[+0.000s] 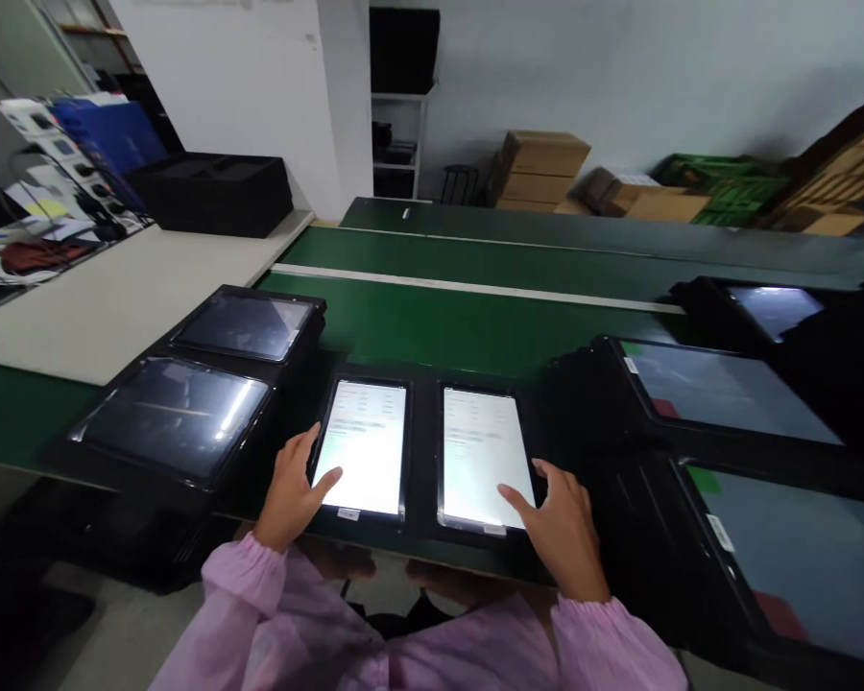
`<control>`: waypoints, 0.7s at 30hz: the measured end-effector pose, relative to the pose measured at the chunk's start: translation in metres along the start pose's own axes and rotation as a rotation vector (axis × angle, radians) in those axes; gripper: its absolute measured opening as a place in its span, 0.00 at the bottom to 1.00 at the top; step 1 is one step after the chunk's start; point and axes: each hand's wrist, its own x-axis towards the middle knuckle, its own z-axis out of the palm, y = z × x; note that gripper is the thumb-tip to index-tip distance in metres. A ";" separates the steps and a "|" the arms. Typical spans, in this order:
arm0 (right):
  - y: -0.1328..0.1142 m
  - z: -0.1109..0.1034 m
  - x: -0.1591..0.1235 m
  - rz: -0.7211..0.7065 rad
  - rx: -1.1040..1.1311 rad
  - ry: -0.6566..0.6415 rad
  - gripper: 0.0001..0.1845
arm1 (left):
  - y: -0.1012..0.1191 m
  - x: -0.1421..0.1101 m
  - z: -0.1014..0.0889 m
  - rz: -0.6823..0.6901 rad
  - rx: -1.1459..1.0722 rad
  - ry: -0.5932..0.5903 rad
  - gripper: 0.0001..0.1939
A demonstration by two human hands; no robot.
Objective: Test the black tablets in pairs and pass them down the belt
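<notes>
Two lit tablets lie side by side in front of me in a black tray, their screens white with lines of small text. At the left edge of the left tablet (364,441) is my left hand (293,489), its thumb stretched over the lower screen and its fingers along the side. My right hand (562,518) is at the right edge of the right tablet (479,456), thumb over the lower screen, fingers apart from it. Neither hand is closed round a tablet. Whether the thumbs press the glass I cannot tell.
Dark-screened tablets (177,413) lie in black trays at left. Stacked black trays at right carry tablets (734,389) with coloured screen corners. The green bench (432,321) has a white strip (475,287). Behind stand a black foam block (212,197), cardboard boxes (543,158) and green crates (727,178).
</notes>
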 end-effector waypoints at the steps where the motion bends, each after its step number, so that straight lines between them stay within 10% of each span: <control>1: -0.003 0.002 0.001 0.022 0.000 0.025 0.41 | -0.001 0.000 0.004 -0.015 -0.006 0.044 0.35; 21: -0.002 0.021 0.002 -0.138 0.260 0.226 0.31 | -0.002 0.004 0.011 -0.045 -0.238 0.163 0.28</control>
